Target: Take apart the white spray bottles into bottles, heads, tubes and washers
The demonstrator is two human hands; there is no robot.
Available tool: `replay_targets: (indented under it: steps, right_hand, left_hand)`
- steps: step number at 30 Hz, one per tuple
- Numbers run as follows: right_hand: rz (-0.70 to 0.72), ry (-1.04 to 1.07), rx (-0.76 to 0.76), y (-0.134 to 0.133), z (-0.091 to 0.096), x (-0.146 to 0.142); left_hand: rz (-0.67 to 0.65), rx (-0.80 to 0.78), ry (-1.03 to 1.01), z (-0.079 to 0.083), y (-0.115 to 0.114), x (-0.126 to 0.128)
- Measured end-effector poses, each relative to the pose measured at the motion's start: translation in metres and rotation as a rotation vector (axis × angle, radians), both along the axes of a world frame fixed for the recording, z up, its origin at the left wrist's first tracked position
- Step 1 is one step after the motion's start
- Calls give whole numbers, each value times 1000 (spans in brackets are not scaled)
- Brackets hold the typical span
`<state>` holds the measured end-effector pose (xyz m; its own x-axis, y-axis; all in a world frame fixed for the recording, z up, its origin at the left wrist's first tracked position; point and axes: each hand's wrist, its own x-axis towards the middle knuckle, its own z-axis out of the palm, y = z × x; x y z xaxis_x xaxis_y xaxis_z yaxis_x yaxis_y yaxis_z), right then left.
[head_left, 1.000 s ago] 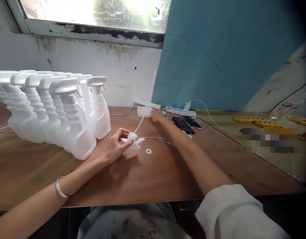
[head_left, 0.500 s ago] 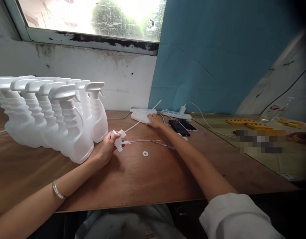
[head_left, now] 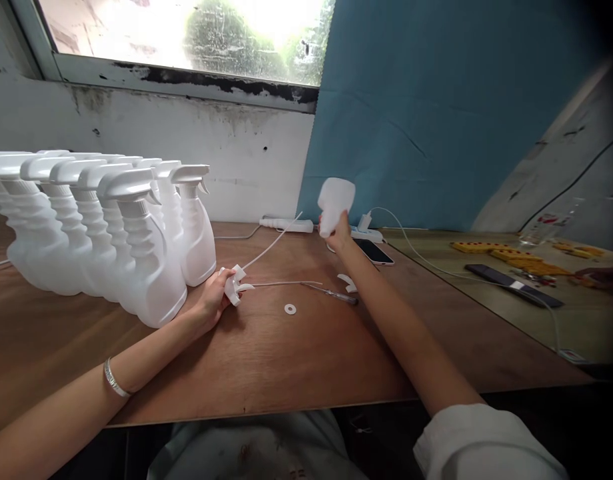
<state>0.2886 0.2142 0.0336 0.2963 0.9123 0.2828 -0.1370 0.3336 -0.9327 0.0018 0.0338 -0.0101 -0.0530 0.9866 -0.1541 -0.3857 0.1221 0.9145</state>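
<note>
My left hand [head_left: 216,293] is closed around a white spray trigger head [head_left: 233,287], whose thin dip tube [head_left: 274,241] slants up to the right. Raised near the blue sheet, my right hand [head_left: 340,233] grips a white spray bottle [head_left: 337,197] by its narrow end, the broad end pointing up. On the brown tabletop between my arms lie a small white washer [head_left: 290,309], a second thin tube [head_left: 281,284], a screwdriver [head_left: 339,295] and a curved white trigger piece [head_left: 347,283].
Rows of white spray bottles [head_left: 156,280] with heads on stand at the left. At the back lie a power strip [head_left: 369,235] and a phone [head_left: 374,252]. Rightward, another table holds a dark phone [head_left: 514,285], yellow pieces [head_left: 506,252], a clear bottle [head_left: 546,227] and another person's hand [head_left: 601,277].
My right hand has lifted the white bottle off the back of the table, up and to the right. My left hand has shifted slightly left and down with the trigger head.
</note>
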Motion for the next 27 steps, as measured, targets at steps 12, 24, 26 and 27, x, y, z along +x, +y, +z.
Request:
replay_targets:
  steps: [12,24,26,27]
  right_hand:
    - [-45,210,-101,-7,15,-4]
    - [-46,223,99,-42,11,-30]
    - [-124,231,168,-44,20,-26]
    - [-168,238,197,-45,24,-23]
  left_hand:
    - [-42,-21,18,1,-1,0]
    - [-41,-28,32,0,1,-1]
    - [-41,-29,34,0,1,0]
    - [-42,-29,35,0,1,0]
